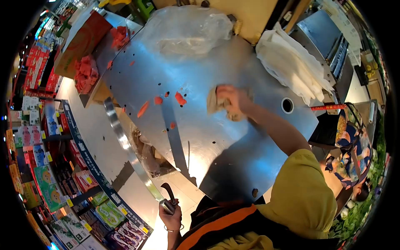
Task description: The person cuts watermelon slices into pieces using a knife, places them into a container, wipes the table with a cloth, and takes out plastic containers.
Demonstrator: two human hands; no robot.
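Observation:
My right hand [230,100] presses a tan cloth [215,102] against the metal table [196,83], its fingers closed over the cloth. At the lower left, my left hand [171,214] is wrapped round the handle of a long-bladed knife [132,155], whose blade points up and away past the table's left edge. A dark curved piece [168,191] rises beside the handle. Red scraps [180,98] and small dark bits lie on the table to the left of the cloth.
Clear plastic [183,31] lies at the table's far side, white cloth or bagging [287,62] at the right. A round hole [287,105] is near the right edge. Red chunks [86,74] sit beside a cardboard box [83,46]. Store shelves [93,160] stand left; a patterned-clothed person [352,146] is right.

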